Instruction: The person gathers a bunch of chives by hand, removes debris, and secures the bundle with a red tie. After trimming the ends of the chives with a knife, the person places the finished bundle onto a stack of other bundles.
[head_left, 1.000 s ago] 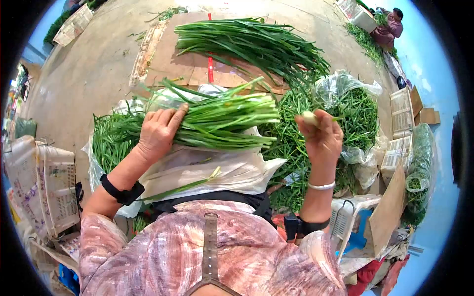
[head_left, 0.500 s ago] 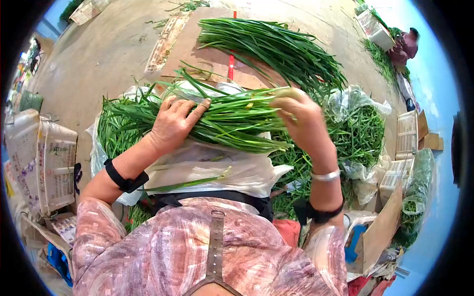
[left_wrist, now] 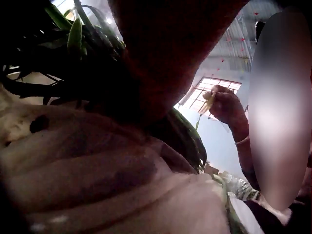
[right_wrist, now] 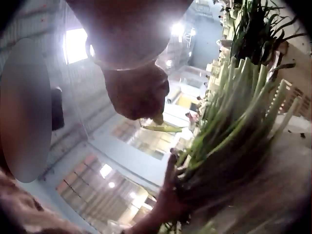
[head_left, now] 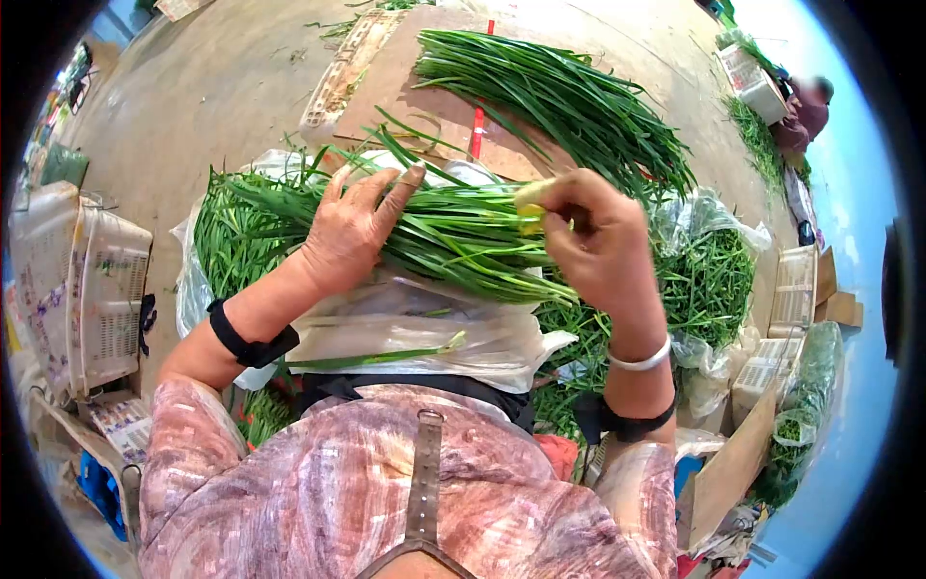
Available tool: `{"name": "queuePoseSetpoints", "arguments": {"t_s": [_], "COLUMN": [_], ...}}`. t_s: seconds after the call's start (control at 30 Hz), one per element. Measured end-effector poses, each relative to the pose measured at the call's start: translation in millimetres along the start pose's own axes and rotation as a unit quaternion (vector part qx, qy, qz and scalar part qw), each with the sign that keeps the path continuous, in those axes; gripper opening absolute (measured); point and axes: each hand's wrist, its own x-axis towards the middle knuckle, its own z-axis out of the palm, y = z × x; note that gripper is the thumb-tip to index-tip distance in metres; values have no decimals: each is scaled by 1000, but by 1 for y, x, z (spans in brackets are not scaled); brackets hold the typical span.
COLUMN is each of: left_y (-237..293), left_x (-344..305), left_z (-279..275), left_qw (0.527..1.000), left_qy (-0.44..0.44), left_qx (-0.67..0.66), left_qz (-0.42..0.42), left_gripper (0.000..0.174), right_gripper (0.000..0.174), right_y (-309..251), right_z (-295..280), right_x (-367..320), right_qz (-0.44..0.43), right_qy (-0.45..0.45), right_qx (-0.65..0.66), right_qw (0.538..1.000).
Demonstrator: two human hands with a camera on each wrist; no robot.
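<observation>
A thick bunch of garlic chives point(head_left: 463, 232) lies across the person's lap, its pale stalk ends toward the right. My left hand point(head_left: 352, 227) holds it from above, fingers over the leaves. By the stalk ends is my right hand point(head_left: 603, 236), its thumb and fingertips curled together around a thin, pale yellow-green strip of leaf point(right_wrist: 163, 129). That strip also hangs from the fingers in the left wrist view. A single chive stalk point(head_left: 386, 359) rests on the white plastic sheet point(head_left: 415, 323) over the lap.
Ahead, another chive bunch point(head_left: 559, 106) lies on cardboard point(head_left: 386, 106). Loose greens fill a plastic bag point(head_left: 709, 270) at right, and more greens point(head_left: 236, 246) lie at left. White crates point(head_left: 111, 309) stand on the left. Another person point(head_left: 805, 116) sits at far right.
My right hand has moved left, from beside the bunch to its stalk ends, its fingers now curled closer together. My left hand stays on the bunch while the head view shifts.
</observation>
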Motion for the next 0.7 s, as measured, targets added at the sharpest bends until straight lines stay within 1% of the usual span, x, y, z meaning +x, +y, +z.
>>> {"name": "queuePoseSetpoints", "arguments": {"t_s": [0.03, 0.07, 0.1, 0.13, 0.17, 0.2, 0.27, 0.3, 0.33, 0.37, 0.4, 0.43, 0.47, 0.5, 0.53, 0.57, 0.6, 0.63, 0.67, 0.7], "left_y": [-1, -2, 0, 0, 0, -1, 1, 2, 2, 1, 2, 2, 3, 4, 4, 3, 3, 4, 4, 4], "left_x": [0, 1, 2, 3, 4, 4, 9, 11, 13, 14, 17, 19, 19, 17, 14, 13, 12, 9, 7, 7], "left_z": [0, -1, -6, -8, -8, -8, -8, -11, -13, -11, -11, -11, -12, -10, -4, 1, 6, 11, 11, 8], "left_qw": [1000, 1000, 999, 999, 998, 996, 996, 993, 989, 992, 992, 992, 992, 991, 989, 984, 985, 992, 997, 996], "left_qy": [-5, -10, -32, -29, -54, -81, -87, -118, -147, -120, -121, -118, -120, -125, -147, -165, -164, -120, -75, -64], "left_qx": [-3, -7, -14, -23, -25, -27, -28, -31, -31, -16, -16, -2, 9, 11, -25, -61, -59, -48, -35, -53], "left_qz": [-8, -14, -23, -12, -8, -5, 2, -1, -6, 20, 26, 33, 42, 48, 17, -14, -11, -8, -6, -34], "left_gripper": [76, 82, 88, 88, 90, 91, 90, 89, 89, 89, 89, 87, 86, 86, 84, 82, 82, 78, 74, 70], "right_gripper": [11, 8, 8, 7, 7, 8, 11, 12, 13, 20, 26, 27, 29, 32, 35, 35, 35, 35, 36, 33], "right_y": [-6, -8, -6, -3, 16, 33, 56, 87, 96, 96, 102, 93, 82, 81, 82, 96, 112, 117, 107, 90], "right_z": [-10, -20, -31, -48, -69, -83, -105, -105, -97, -90, -87, -82, -68, -53, -42, -28, -12, 0, 8, 5], "right_x": [-7, -15, -26, -39, -60, -78, -118, -137, -137, -147, -145, -132, -120, -110, -95, -83, -77, -73, -62, -62], "right_qz": [57, 113, 99, 85, 69, 33, 150, 176, 183, 335, 293, 316, 334, 293, 249, 264, 279, 261, 241, 252], "right_qy": [18, 37, 68, 102, 98, 103, 143, 121, 86, -32, 56, 100, 140, 146, 154, 151, 146, 173, 198, 221], "right_qx": [118, 233, 269, 301, 330, 382, 298, -7, -310, -546, -334, -184, -26, -39, -54, -12, 30, 62, 94, 115], "right_qw": [991, 965, 956, 944, 936, 918, 932, 977, 929, 767, 894, 926, 932, 944, 955, 953, 949, 948, 946, 935]}}
